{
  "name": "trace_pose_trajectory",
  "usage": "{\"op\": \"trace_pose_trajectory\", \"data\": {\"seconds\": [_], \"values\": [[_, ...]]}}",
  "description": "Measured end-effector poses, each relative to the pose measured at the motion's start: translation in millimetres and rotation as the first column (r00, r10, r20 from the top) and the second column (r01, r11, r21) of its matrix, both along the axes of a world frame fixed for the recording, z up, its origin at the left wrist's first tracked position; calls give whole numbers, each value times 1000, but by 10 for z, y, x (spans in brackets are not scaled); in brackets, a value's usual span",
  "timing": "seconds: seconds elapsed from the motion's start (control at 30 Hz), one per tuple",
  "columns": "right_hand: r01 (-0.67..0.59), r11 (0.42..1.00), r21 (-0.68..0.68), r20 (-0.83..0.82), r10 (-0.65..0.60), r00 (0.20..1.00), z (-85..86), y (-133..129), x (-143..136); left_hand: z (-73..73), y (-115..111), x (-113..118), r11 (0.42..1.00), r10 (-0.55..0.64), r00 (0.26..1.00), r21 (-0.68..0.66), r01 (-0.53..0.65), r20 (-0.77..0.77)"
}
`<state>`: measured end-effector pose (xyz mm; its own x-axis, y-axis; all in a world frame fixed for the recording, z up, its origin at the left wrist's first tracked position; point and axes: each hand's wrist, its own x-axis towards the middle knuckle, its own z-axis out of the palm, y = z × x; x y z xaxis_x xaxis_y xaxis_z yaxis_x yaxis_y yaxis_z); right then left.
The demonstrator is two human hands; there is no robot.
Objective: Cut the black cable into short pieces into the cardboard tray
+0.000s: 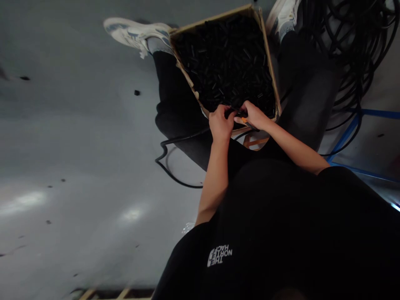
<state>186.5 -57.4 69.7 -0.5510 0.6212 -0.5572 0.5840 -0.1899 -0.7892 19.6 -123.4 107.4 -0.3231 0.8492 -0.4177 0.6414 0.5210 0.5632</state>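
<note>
My left hand [221,121] is closed at the near edge of a cardboard box [271,62], its fingers pinched on a black hose [184,137] that comes in from the left. Right beside it my right hand [253,115] is closed on a small orange-and-black tool [244,120], whose kind I cannot make out. Dark material shows between the fingertips of both hands, partly hidden. Short black tube pieces [225,58] fill the box just beyond my hands.
The box stands between my legs and shoes [134,33]. A big heap of coiled black hose [353,46] lies at upper right, near a blue frame [343,137]. A hose loop hangs left of my left arm. Small dark bits, including one black piece [136,92], dot the grey floor.
</note>
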Motion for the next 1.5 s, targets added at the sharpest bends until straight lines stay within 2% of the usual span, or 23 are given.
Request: {"op": "trace_pose_trajectory", "data": {"seconds": [0.2, 0.4, 0.6, 0.77, 0.9, 1.07, 1.17, 1.27, 1.4, 1.5], "values": [[92, 995, -25, -30, -93, 995, 73, 28, -53, -89, 44, -90, 998, 55, 998, -5, -55, -27], [55, 996, -67, -76, -60, 995, 110, 191, 0, -107, 88, -83, 1000, 4, 1000, -12, -4, -22], [65, 994, -92, -60, -70, 996, -45, 273, -68, -173, 136, -87, 1000, -19, 1000, 12, 19, -25], [59, 997, -45, 15, -59, 998, -202, 438, -209, -286, 268, -289, 1000, -31, 999, 6, 31, 29], [64, 998, 7, 33, -65, 997, -326, 491, -217, -411, 437, -485, 992, -121, 992, -32, 123, 46], [85, 995, -53, 48, -82, 995, -442, 382, -119, -563, 583, -576, 964, -227, 970, -120, 237, 91], [131, 977, -167, 58, -123, 991, -386, 302, -55, -595, 613, -609, 969, -205, 974, -118, 216, 100], [162, 949, -272, -13, -172, 985, -227, 240, 33, -554, 594, -645, 987, -136, 984, -74, 145, 116], [127, 935, -331, -157, -187, 970, -3, 149, 138, -463, 498, -597, 999, -43, 985, -19, 47, 167], [102, 937, -334, -171, -166, 971, 87, 68, 159, -422, 405, -463, 1000, -14, 984, 1, 14, 178]]}}
